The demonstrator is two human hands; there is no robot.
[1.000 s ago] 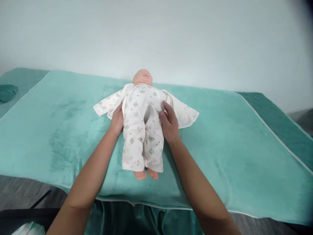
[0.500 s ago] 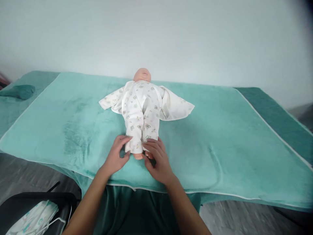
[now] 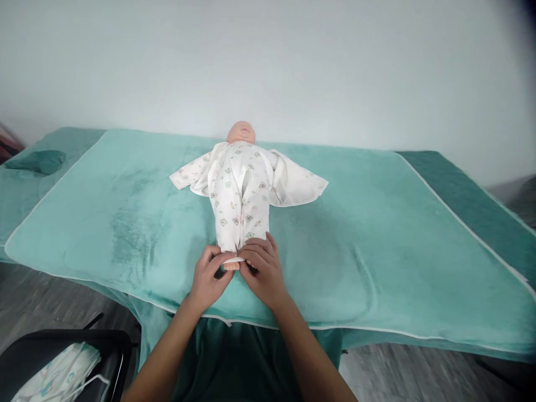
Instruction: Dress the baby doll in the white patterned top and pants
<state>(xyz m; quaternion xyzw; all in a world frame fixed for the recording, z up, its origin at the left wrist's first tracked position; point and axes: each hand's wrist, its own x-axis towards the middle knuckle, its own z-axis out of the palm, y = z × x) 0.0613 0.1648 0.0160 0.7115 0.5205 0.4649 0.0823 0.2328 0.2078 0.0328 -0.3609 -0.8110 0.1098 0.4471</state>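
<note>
A baby doll lies face up on a teal blanket, its head toward the wall. It wears a white printed romper whose sleeves and loose flap spread out at both sides. My left hand and my right hand meet at the doll's feet, both pinching the hem of the romper's legs. The feet are mostly hidden under my fingers.
The blanket covers a table draped in darker green cloth. A folded green cloth lies at the far left. A black bin at the lower left holds a printed garment. A pale wall stands behind.
My hands slid from the doll's waist down to its feet and closed on the romper's leg hems. The legs now lie closer together and the view has pulled back.
</note>
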